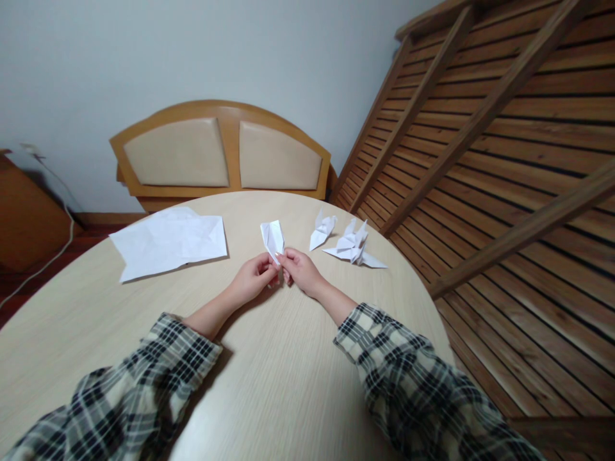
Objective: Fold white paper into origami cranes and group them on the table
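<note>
A small folded piece of white paper (pixel 273 235) points away from me over the middle of the table, its wider end up and its narrow end between my hands. My left hand (pixel 252 279) is closed, thumb and fingers pinching the near end from the left. From the right, my right hand (pixel 302 271) pinches the same end with its thumb on top. The fingertips of both hands almost meet, and they cover the lower part of the paper. Right of my hands lie folded white paper cranes (pixel 353 243), with another folded paper bird (pixel 321 230) just left of them.
Creased white paper sheets (pixel 173 243) lie on the left of the round pale wooden table (pixel 288 384). Behind the table stands a padded wooden headboard (pixel 177 153) against the wall. A slatted wooden panel (pixel 490 166) leans at the right. A white cable (pixel 70 224) hangs at far left.
</note>
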Tool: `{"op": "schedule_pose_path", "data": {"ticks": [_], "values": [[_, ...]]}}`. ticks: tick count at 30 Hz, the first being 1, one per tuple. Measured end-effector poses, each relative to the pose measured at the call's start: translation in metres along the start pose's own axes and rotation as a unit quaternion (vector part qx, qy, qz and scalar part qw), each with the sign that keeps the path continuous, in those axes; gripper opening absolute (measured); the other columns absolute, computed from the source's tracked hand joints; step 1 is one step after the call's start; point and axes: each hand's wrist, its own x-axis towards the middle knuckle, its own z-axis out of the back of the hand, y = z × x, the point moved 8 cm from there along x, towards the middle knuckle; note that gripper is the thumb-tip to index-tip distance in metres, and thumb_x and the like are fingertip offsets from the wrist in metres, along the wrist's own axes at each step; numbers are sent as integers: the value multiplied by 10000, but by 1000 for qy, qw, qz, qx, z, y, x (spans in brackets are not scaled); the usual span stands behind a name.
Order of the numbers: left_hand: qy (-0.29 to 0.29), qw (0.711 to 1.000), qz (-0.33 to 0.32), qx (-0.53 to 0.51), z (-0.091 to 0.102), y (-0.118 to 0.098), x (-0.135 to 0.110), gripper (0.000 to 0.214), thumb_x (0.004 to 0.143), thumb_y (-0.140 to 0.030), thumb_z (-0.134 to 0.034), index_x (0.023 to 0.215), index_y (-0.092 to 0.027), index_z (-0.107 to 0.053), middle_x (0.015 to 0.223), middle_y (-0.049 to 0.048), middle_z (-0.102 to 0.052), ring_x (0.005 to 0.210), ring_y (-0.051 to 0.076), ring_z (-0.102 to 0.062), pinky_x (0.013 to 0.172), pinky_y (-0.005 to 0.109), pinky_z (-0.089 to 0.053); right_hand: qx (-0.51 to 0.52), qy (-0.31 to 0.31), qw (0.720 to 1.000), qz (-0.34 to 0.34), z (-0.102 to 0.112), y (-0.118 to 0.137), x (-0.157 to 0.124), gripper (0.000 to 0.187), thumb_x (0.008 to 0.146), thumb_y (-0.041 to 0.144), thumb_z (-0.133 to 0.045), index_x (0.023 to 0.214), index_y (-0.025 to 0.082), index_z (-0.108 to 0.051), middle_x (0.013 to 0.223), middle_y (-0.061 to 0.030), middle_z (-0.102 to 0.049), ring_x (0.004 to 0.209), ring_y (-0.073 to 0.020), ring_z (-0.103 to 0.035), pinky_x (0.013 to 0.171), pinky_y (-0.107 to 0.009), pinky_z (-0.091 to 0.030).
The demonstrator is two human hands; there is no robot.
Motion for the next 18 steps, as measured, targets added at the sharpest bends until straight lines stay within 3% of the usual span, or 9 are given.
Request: {"op": "schedule_pose_path", "data": {"ticks": [5,10,13,18], "values": [[-2,1000,-5,4,0,0,0,148,786,-316,-645,813,-176,-604,638,12,-621,558,133,-546,540,264,-392,18,0,1000,4,0,0,0,349,896,527,-617,795,228,-467,480,101,-489,370,-81,-430,370,-188,-345],[3,1000,-2,20,0,-2,-1,186,799,-348,-666,757,-177,-605,609,7,-604,557,130,-541,550,261,-410,28,-13,1000,-5,4,-3,1,317,937,504,-541,799,230,-461,479,104,-457,377,-85,-427,379,-191,-349],[-38,999,1,3,7,-1,-1,301,837,-449,-658,720,-184,-578,560,-8,-559,524,123,-523,536,256,-421,54,-21,998,-12,7,-6,1,326,935,519,-529,807,226,-467,491,102,-437,398,-88,-433,389,-195,-341],[-121,982,61,-135,23,14,2,452,871,-646,-552,830,-196,-537,613,22,-611,490,135,-561,496,259,-460,61,-7,998,-25,4,-7,0,350,937,538,-525,785,229,-464,459,104,-381,384,-93,-414,378,-203,-308]]}}
